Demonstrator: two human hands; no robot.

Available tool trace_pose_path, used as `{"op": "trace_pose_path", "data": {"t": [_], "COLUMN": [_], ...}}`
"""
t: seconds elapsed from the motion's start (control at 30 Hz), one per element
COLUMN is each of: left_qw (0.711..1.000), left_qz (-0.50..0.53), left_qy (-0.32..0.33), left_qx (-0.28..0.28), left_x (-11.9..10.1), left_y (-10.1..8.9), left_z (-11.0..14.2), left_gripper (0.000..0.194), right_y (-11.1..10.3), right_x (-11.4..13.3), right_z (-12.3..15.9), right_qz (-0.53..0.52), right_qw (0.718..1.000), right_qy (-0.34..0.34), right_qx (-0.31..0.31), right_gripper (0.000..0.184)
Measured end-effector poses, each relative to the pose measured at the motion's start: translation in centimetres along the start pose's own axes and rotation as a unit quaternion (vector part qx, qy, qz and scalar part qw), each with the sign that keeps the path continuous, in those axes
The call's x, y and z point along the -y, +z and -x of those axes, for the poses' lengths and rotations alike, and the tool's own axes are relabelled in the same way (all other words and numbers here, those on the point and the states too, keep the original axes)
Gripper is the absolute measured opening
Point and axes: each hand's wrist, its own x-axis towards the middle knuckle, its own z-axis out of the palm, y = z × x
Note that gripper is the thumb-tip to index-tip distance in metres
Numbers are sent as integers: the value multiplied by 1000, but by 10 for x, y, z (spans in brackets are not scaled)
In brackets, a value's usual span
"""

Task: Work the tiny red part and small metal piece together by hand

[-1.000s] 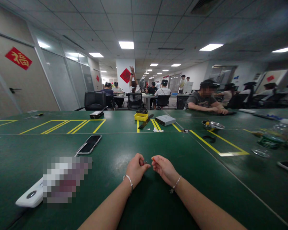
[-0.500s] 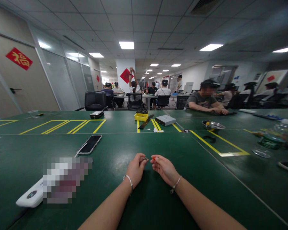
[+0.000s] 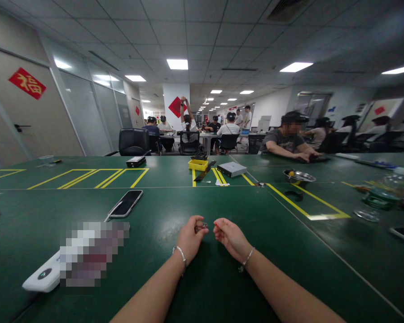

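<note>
Logging the bench from left to right: a white handheld device (image 3: 42, 273), partly hidden by a pixelated patch, lies at the near left on the green bench mat (image 3: 148, 242). A smartphone (image 3: 125, 202) lies face up beyond it, well apart from the hands. The left hand (image 3: 190, 237) is curled nearly closed, pinching a tiny metal part (image 3: 202, 226) at its fingertips. The part sits between the two hands, nearer the left. Its long axis is hard to read at this size, though it seems to lie roughly crosswise. The right hand (image 3: 230, 240) rests just beside it, fingers loosely curled, a narrow gap from the left; whether it holds anything, I cannot tell. Open mat spreads ahead of both hands up to a straight seam (image 3: 121, 187). A diagonal seam (image 3: 350, 271) runs down the right side, with a steel dish (image 3: 298, 176) farther off.
</note>
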Motion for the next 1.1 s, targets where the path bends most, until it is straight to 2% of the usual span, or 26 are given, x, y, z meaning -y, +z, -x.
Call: {"op": "trace_pose_path", "data": {"t": [0.13, 0.27, 0.57, 0.73, 1.1], "left_qw": [998, 991, 976, 971, 971], "left_qz": [-68, -129, -200, -226, -231], "left_qy": [1, 23, 81, 73, 49], "left_qx": [-10, -23, 9, 5, -17], "left_x": [-2, -1, -14, -18, -13], "left_y": [0, -1, -4, -2, -3], "left_z": [0, 0, 4, 7, 8], "left_gripper": [18, 19, 11, 8, 9], "right_y": [-1, -2, 5, 7, 8], "right_x": [-2, -6, -11, -14, -16], "right_z": [-2, -3, -1, 0, 2], "right_qz": [-8, -4, 94, 153, 266], "right_qw": [1000, 1000, 994, 984, 956], "right_qy": [2, -8, -38, -78, -108], "right_qx": [-9, -16, -41, -47, -53], "right_gripper": [21, 24, 24, 23, 28]}}
